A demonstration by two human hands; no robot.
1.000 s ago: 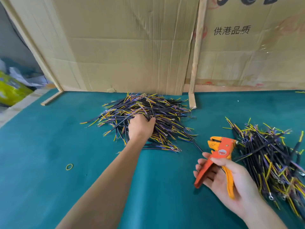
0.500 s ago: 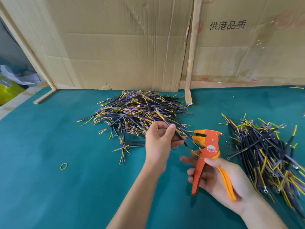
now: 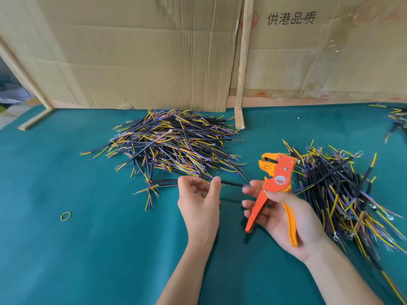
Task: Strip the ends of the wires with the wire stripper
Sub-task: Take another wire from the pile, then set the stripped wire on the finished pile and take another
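My left hand point(image 3: 199, 199) pinches one black wire point(image 3: 233, 184) between thumb and fingers, holding it level above the green table. The wire's right end reaches my right hand's fingertips. My right hand point(image 3: 284, 219) grips the orange wire stripper point(image 3: 273, 190) by its handles, jaws pointing up and away. A big pile of black, yellow and purple wires point(image 3: 171, 144) lies behind my left hand. A second pile of wires point(image 3: 343, 190) lies right of the stripper.
Cardboard sheets point(image 3: 143, 51) and a wooden strip point(image 3: 242, 62) stand along the table's back edge. A yellow rubber band point(image 3: 66, 216) lies on the green table cover point(image 3: 88, 249) at the left. More wires point(image 3: 396, 117) show at the far right edge.
My left hand left the big pile with one wire and drew it toward me. The wire now lies level, its end at my right fingertips. The stripper stayed in my right hand.
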